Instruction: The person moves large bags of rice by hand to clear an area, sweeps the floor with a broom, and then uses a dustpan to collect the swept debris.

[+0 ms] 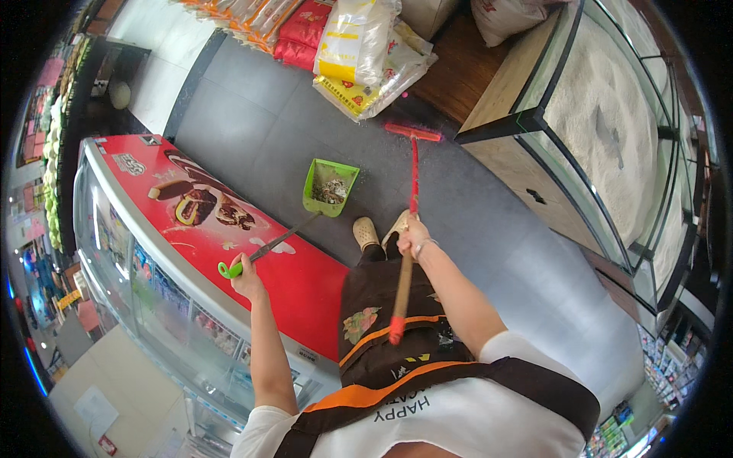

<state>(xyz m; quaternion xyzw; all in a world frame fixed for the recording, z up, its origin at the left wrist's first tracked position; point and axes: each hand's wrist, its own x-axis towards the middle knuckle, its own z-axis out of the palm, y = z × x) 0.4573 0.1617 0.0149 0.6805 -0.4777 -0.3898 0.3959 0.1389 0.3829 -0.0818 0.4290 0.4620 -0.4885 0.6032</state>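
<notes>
My left hand (247,279) is closed round the handle of a long-handled green dustpan (316,200), just below its green loop end. Debris (330,191) lies in the pan, which rests on the grey floor left of my feet. My right hand (413,235) grips the stick of a red broom (414,172) partway along. The broom's head (413,133) is on the floor ahead, to the right of the dustpan and apart from it. The stick's bare wooden part runs back toward my apron and ends in a red cap.
On my left stands a red chest freezer (305,282) with a glass top. A glass-walled bin of white grain (603,130) stands to the right. Stacked plastic sacks (355,46) lie ahead beside a brown wooden platform (458,72). Grey tiled floor (237,99) runs between.
</notes>
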